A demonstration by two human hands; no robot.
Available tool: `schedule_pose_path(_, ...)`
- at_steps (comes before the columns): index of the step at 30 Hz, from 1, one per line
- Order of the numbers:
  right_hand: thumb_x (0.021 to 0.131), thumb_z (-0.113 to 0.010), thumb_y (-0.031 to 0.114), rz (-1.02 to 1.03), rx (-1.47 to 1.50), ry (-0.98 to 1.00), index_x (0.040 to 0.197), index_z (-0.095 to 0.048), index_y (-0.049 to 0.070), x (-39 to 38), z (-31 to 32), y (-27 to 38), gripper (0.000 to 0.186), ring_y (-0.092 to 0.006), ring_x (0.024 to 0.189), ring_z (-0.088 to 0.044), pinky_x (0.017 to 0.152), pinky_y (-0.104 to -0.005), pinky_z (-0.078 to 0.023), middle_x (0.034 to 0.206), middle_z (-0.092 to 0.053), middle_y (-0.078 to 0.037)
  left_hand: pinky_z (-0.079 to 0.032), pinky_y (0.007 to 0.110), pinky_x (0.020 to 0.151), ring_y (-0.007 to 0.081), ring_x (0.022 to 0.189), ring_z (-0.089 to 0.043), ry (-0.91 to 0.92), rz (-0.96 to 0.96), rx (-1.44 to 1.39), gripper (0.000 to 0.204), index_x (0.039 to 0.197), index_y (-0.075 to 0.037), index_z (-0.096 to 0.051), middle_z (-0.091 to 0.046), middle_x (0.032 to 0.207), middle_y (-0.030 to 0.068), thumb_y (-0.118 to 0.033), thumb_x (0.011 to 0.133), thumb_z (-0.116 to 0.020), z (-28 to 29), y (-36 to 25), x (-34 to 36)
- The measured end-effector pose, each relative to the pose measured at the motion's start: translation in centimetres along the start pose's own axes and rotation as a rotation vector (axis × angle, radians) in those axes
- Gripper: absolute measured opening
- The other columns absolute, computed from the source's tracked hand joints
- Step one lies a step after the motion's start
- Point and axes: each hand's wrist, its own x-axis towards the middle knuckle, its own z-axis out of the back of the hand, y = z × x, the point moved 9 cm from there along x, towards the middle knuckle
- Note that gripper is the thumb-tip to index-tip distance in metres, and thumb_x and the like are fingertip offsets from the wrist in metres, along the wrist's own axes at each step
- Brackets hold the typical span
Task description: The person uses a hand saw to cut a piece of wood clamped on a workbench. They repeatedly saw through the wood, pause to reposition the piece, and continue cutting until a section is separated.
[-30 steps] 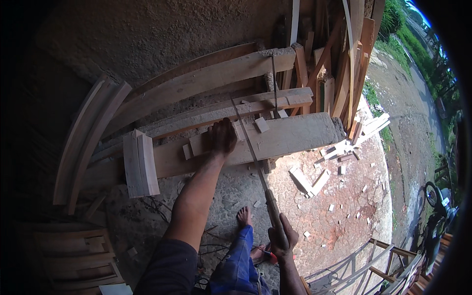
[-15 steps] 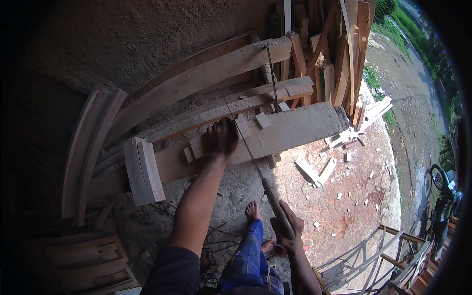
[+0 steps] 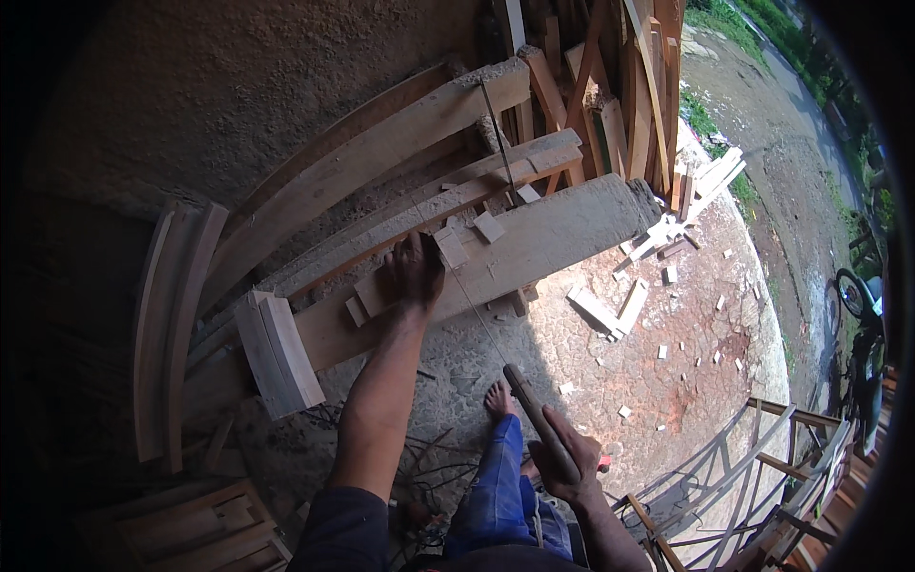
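My right hand (image 3: 569, 456) grips the handle (image 3: 541, 410) of a hand saw. Its thin blade (image 3: 482, 316), seen almost edge-on, runs up and away to the workpiece beside my left hand. My left hand (image 3: 416, 271), fingers bent, clasps a short strip of wood (image 3: 374, 294) against a thick plank (image 3: 562, 234). A small cut block (image 3: 452, 247) lies just right of the blade, and another small block (image 3: 489, 227) sits farther along the plank. The contact between blade and strip is partly hidden by my left hand.
Two pale boards (image 3: 278, 353) lean across the plank's left part. More long beams (image 3: 362, 138) lie behind, by the rough wall. Upright timber (image 3: 610, 105) stands at the back right. Offcuts (image 3: 610, 310) litter the floor; a slatted frame (image 3: 762, 467) is at the lower right.
My right hand has drawn the saw back toward me and to the right. My left hand stays on the wood strip. The whole view has shifted slightly.
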Motion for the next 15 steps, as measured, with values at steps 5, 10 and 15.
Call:
schedule_pose_path(5, 0.086, -0.072, 0.012, -0.014, 0.198, -0.042, 0.138, -0.053, 0.010, 14.0, -5.5, 0.7, 0.056, -0.0332, 0.100, -0.071, 0.082, -0.0369, -0.057, 0.118, -0.068, -0.021, -0.052, 0.045, 0.080, 0.0261, 0.098, -0.064, 0.136, -0.020, 0.231, 0.016, 0.098, -0.011, -0.062, -0.063, 0.100, 0.0095, -0.024, 0.090, -0.060, -0.5, 0.4, 1.2)
schedule_pose_path(10, 0.088, -0.072, 0.013, -0.021, 0.253, -0.161, 0.138, -0.054, 0.007, 12.8, -4.3, 2.1, 0.054, -0.0325, 0.105, -0.070, 0.084, -0.0382, -0.056, 0.117, -0.068, -0.022, -0.052, 0.041, 0.078, 0.0250, 0.097, -0.061, 0.033, -0.233, 0.323, 0.018, 0.100, -0.011, -0.061, -0.061, 0.099, 0.0069, -0.024, 0.087, -0.061, 3.3, -3.0, -0.7)
schedule_pose_path(15, 0.089, -0.072, 0.014, -0.130, 0.271, -0.172, 0.141, -0.050, 0.004, 13.2, -5.2, 2.2, 0.057, -0.0305, 0.117, -0.065, 0.093, -0.0364, -0.052, 0.127, -0.064, -0.022, -0.048, 0.043, 0.082, 0.0255, 0.102, -0.058, -0.048, -0.276, 0.249, 0.025, 0.106, -0.011, -0.059, -0.058, 0.108, 0.0077, -0.027, 0.087, -0.059, 3.5, -3.6, -0.5)
